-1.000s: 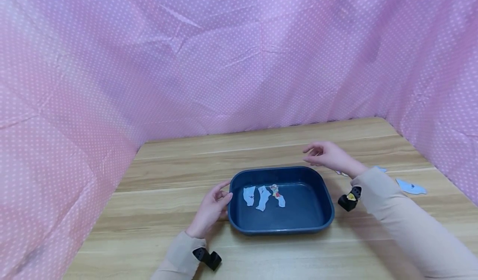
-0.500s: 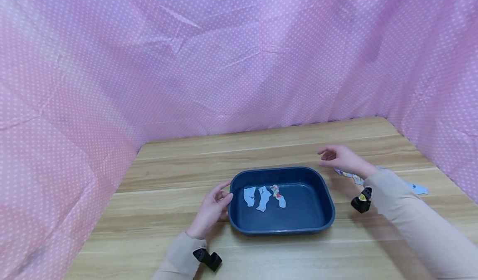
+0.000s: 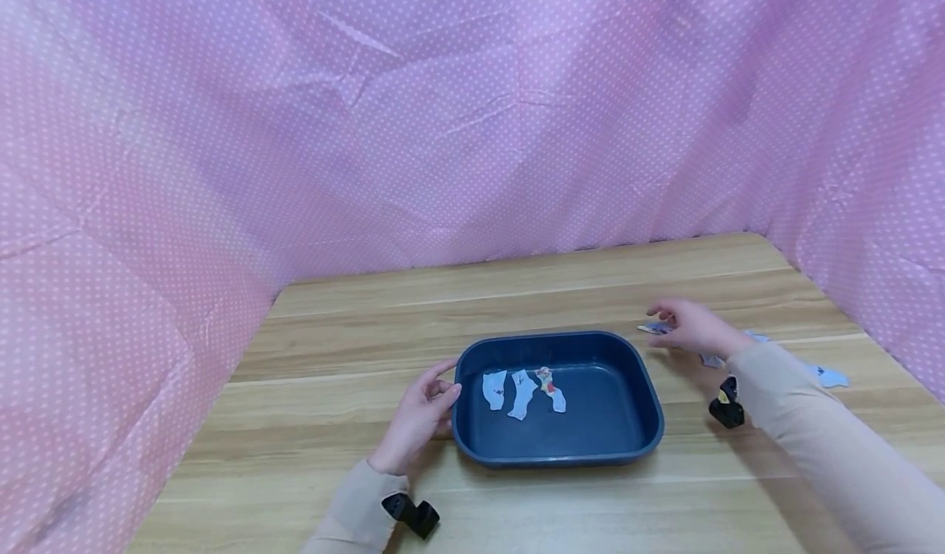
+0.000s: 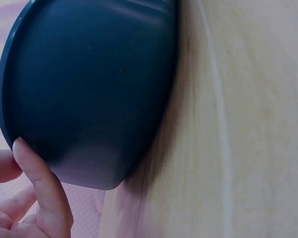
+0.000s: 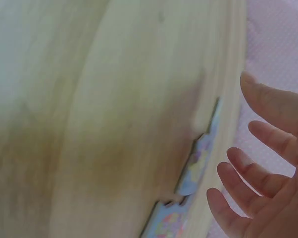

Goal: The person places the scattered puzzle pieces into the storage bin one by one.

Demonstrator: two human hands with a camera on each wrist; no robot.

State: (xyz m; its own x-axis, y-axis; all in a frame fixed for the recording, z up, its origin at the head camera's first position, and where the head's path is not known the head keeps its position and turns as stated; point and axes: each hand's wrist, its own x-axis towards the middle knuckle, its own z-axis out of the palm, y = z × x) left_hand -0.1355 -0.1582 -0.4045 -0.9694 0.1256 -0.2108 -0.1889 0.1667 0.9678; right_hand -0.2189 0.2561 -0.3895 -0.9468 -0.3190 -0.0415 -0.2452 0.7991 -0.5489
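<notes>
My left hand grips the left rim of a dark blue rectangular tray, thumb over the edge and fingers outside; the left wrist view shows the thumb at the rim. Inside the tray, three jigsaw pieces lie apart: two pale blue and one partly multicoloured. Beyond the tray's far right corner, my right hand pinches a colourful jigsaw piece between thumb and fingers in the head view. In the right wrist view, the right hand has its fingers spread beside two colourful pieces.
More jigsaw pieces lie on the wooden table by the right forearm: a small one under the wrist, and a pale blue one farther right. Pink dotted cloth hangs around the table's back and sides.
My right hand has moved rightward from beyond the tray and down to the pieces. One colourful piece has shifted left, away from its neighbour, into the fingers. The left hand stays on the tray.
</notes>
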